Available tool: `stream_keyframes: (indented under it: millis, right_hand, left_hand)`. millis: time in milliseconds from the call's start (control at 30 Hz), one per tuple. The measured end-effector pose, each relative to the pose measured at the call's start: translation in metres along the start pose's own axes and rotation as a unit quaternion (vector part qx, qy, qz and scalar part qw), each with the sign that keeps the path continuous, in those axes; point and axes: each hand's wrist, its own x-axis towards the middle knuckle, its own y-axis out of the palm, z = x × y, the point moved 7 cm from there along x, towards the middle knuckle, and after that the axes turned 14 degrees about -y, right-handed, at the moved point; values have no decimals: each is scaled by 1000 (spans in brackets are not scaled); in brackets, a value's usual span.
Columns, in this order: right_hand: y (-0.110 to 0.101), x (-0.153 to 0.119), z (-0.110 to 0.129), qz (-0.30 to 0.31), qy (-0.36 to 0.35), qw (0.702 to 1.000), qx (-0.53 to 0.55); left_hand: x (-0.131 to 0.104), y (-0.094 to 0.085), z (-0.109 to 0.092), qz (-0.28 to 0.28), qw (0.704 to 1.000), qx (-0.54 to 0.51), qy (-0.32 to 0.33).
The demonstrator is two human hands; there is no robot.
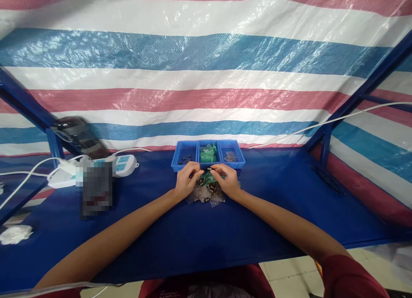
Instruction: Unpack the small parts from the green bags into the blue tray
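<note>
My left hand is closed in a pinch over the front of the blue bins, and whatever its fingertips hold is too small to make out. Facing it, my right hand pinches a small dark and metallic part between thumb and fingers. Beneath both hands lies a pile of small metallic parts on clear plastic bags. Just beyond stand three joined blue bins: a few dark pieces in the left one, green bagged items in the middle, flat greyish pieces in the right.
On the left of the blue table are a white power strip with cables, a blurred dark object, a dark bottle and crumpled white tissue. Blue frame posts and a striped sheet bound the back.
</note>
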Motion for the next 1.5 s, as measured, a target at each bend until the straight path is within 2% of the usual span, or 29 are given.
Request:
stream_keyframes:
  millis: [267, 533, 900, 1500]
  right_hand:
    - [0, 1, 0, 1, -1, 1000, 1]
    - [2, 0, -1, 12, 1, 1000, 1]
    - [1, 0, 1, 6, 0, 1000, -1]
    - [-1, -1, 0, 8, -3, 1000, 2]
  left_hand:
    - [-2, -2, 3, -44, 999, 20, 9]
    - [-3, -1, 6, -26, 999, 32, -10]
    - [-2, 1, 4, -34, 998, 36, 36]
    - [-1, 3, 6, -29, 999, 25, 29]
